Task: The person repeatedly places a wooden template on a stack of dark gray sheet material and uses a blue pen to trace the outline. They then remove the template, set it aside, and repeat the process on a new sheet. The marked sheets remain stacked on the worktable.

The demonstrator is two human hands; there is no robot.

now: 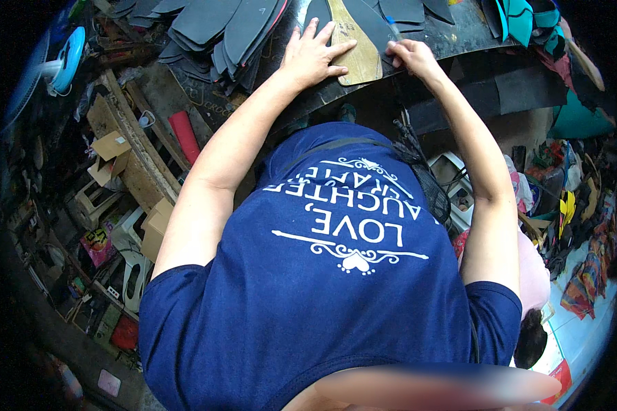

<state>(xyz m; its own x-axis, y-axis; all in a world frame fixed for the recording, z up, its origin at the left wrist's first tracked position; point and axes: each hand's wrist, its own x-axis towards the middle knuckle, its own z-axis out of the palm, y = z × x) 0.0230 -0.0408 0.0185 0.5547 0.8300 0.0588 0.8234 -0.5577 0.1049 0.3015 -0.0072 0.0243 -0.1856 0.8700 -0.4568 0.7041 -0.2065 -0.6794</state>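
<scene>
A tan, sole-shaped template [360, 60] with dark markings lies on dark grey sheet material at the table's near edge. My left hand [312, 56] rests on its left side, fingers spread and pressing flat. To the right of the template, my right hand [414, 57] is closed around a slim pen [391, 25] with a blue end, which points up and away from me. Whether the pen's tip touches the sheet cannot be made out. Left of my left hand, piles of dark grey sole-shaped cutouts [212, 31] fan out over the table.
Teal strips [516, 20] lie at the table's far right corner. A blue fan [67, 61] stands at the left, above cardboard boxes [111, 147] and a red roll [183, 135]. Coloured scraps [589, 274] heap up on the right. A person in pink [533, 274] is partly visible behind my right arm.
</scene>
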